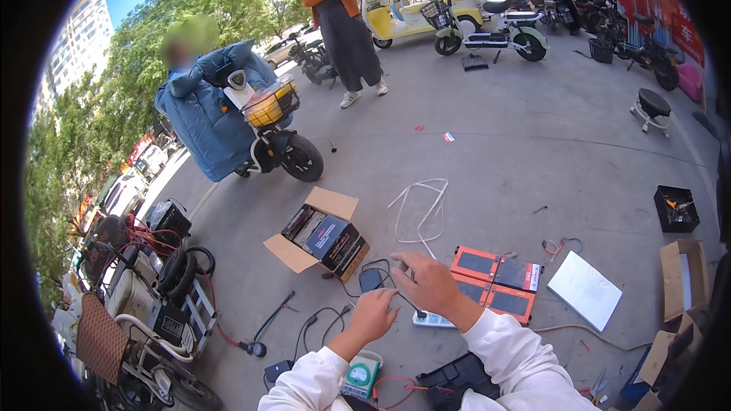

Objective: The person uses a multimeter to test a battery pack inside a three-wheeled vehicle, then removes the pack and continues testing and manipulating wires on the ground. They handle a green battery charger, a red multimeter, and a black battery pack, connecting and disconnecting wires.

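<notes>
My left hand (371, 313) reaches in from below, fingers drawn together by a thin black cable. Whether the cable is between the fingertips I cannot make out. Just right of it, my right hand (429, 283) hovers with curved fingers apart and nothing visible in them. Under the hands lies a black power adapter (371, 280). A black plug (421, 313) sits in a white power strip (434, 320), partly hidden by my right wrist. Orange-and-black battery packs (487, 281) lie beyond my right forearm. Close to my left sleeve is a green-and-white device (362, 374) with a round dial.
An open cardboard box (329, 236) of dark batteries stands ahead-left. A white panel (584, 289) and black tool bin (676, 209) lie right. A dismantled scooter (145, 312) stands left. One person sits on a scooter with a blue cover (205, 118); another (343, 30) stands behind.
</notes>
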### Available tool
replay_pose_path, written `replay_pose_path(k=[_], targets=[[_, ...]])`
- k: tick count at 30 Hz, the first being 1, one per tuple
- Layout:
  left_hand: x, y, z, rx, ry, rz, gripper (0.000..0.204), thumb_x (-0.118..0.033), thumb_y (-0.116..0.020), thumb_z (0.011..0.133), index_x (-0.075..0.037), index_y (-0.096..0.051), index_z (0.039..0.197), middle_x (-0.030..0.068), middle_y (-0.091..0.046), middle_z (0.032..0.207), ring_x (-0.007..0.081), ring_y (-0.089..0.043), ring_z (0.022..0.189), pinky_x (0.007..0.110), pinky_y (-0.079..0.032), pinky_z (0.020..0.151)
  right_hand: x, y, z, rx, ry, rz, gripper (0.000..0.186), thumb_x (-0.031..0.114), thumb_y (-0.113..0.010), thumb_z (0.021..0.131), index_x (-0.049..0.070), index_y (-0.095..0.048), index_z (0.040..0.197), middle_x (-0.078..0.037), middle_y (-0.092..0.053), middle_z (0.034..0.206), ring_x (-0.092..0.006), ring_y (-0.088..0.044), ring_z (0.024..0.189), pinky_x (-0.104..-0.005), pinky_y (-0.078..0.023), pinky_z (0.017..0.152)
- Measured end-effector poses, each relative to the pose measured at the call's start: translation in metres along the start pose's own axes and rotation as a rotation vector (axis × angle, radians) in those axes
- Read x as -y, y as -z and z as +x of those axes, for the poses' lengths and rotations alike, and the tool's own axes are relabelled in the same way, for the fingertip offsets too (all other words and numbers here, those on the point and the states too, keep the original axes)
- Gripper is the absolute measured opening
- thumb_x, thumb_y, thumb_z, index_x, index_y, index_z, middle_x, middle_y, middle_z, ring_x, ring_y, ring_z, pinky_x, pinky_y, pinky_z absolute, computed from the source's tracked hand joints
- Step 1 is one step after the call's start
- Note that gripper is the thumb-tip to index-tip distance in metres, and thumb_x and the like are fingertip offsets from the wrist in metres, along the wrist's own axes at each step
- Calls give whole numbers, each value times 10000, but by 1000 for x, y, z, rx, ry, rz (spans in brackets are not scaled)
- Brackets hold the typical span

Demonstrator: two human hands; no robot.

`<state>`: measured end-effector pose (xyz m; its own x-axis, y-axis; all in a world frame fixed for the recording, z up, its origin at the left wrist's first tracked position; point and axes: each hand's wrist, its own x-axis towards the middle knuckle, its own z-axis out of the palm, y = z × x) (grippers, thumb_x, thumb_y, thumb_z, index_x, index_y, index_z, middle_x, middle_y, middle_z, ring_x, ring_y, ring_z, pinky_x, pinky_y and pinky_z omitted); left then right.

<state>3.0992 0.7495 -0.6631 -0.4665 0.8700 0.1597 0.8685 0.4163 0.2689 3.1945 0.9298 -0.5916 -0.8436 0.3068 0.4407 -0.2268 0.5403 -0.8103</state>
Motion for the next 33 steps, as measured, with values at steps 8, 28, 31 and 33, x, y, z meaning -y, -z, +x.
replay_pose_path(k=[8, 28, 31, 33], targets=[[53, -185, 7, 141, -229, 466, 429, -199, -505, 921, -20, -576, 1305, 157, -570, 1363, 287, -523, 1288, 463, -346, 1119, -243, -121, -152, 412, -165, -722, 561, 121, -598, 851, -31, -434, 1366, -186, -531, 1318, -332, -523, 1260, -440, -477, 992], [67, -272, 39, 521, -116, 624, 170, -204, -590, 859, -155, -752, 842, 36, -723, 875, 210, -681, 899, 376, -427, 753, -302, -160, -167, 354, -300, -813, 513, 286, -739, 774, 40, -621, 1208, -113, -606, 1186, -291, -547, 1161, -427, -421, 1002], [71, -274, 46, 609, -71, 615, 161, -202, -600, 848, -145, -751, 843, 51, -726, 898, 220, -680, 903, 382, -447, 771, -313, -168, -172, 262, -293, -834, 323, 192, -622, 849, 42, -662, 1132, -109, -623, 1144, -290, -556, 1145, -428, -433, 982], [76, -269, 41, 641, -92, 576, 153, -191, -607, 840, -140, -750, 838, 57, -726, 897, 227, -679, 903, 382, -453, 786, -300, -170, -167, 281, -303, -812, 272, 146, -561, 871, 43, -679, 1093, -107, -632, 1117, -287, -565, 1133, -425, -442, 972]])
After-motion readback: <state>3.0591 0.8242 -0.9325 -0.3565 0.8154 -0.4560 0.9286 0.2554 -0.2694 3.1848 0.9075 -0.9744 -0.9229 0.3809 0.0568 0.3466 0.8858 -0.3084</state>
